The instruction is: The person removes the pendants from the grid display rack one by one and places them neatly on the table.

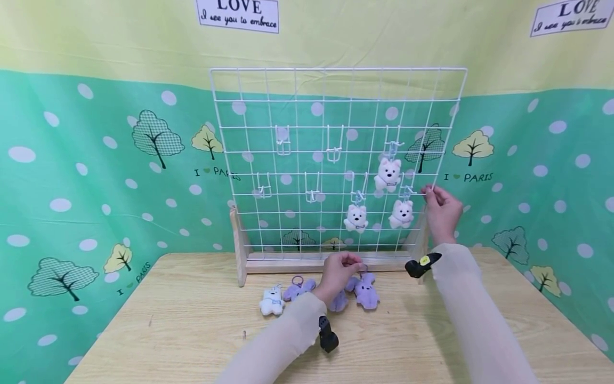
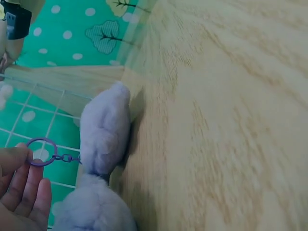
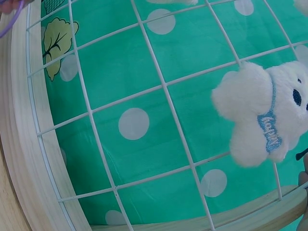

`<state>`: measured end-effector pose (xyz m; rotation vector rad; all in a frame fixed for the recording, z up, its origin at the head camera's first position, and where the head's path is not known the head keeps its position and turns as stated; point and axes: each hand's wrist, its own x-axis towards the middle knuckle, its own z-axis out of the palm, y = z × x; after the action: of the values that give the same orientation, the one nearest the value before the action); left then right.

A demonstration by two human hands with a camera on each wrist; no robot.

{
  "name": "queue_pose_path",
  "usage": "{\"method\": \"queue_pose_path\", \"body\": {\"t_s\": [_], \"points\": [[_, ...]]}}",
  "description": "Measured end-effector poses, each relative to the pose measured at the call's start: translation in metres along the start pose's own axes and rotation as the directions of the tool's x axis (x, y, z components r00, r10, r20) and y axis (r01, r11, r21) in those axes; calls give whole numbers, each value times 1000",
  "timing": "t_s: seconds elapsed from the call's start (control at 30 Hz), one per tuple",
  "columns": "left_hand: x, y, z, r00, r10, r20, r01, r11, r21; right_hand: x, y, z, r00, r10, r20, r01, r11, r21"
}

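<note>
My left hand point(image 1: 338, 272) pinches the purple ring point(image 2: 42, 152) of a purple plush keychain point(image 1: 366, 293) between thumb and fingertips. The plush sits on the wooden table, its short chain point(image 2: 66, 158) stretched to the ring. Close beside it lies another purple plush keychain point(image 2: 94, 207), partly hidden by my hand in the head view. My right hand point(image 1: 442, 210) grips the right edge wire of a white grid rack point(image 1: 336, 68). Near it hangs a white dog plush point(image 1: 401, 214), seen large in the right wrist view point(image 3: 279, 113).
Two more white dog plushes point(image 1: 388, 175) point(image 1: 356, 218) hang on hooks. Several hooks to the left point(image 1: 312, 195) are bare. A white plush keychain point(image 1: 272, 301) and a purple one point(image 1: 298, 289) lie left of my left hand. Wooden feet point(image 1: 240, 248) support the rack before a green curtain point(image 1: 120, 213).
</note>
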<state>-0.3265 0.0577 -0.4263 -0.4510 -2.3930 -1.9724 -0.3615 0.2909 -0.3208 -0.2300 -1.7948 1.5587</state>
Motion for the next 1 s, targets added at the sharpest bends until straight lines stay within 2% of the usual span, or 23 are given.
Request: {"method": "queue_pose_path", "body": {"t_s": [0.37, 0.5, 0.6, 0.7, 0.87, 1.0], "points": [[7, -9, 3, 998, 20, -52, -14, 993, 119, 0, 0, -1, 1000, -1, -2, 1, 1000, -4], [9, -12, 1, 999, 12, -40, -8, 993, 115, 0, -1, -1, 1000, 4, -6, -4, 1000, -18], [9, -12, -4, 999, -15, -36, 17, 997, 77, -1, -1, 0, 1000, 3, -6, -3, 1000, -16], [8, -3, -11, 999, -8, -48, 11, 998, 56, -2, 0, 1, 1000, -5, -5, 5, 1000, -13], [7, 26, -28, 997, 27, -73, -25, 999, 33, -2, 0, 0, 1000, -4, -5, 4, 1000, -8], [9, 53, -36, 989, 94, -116, -96, 995, -14, -1, 0, 0, 1000, 4, -7, -4, 1000, -5]]}}
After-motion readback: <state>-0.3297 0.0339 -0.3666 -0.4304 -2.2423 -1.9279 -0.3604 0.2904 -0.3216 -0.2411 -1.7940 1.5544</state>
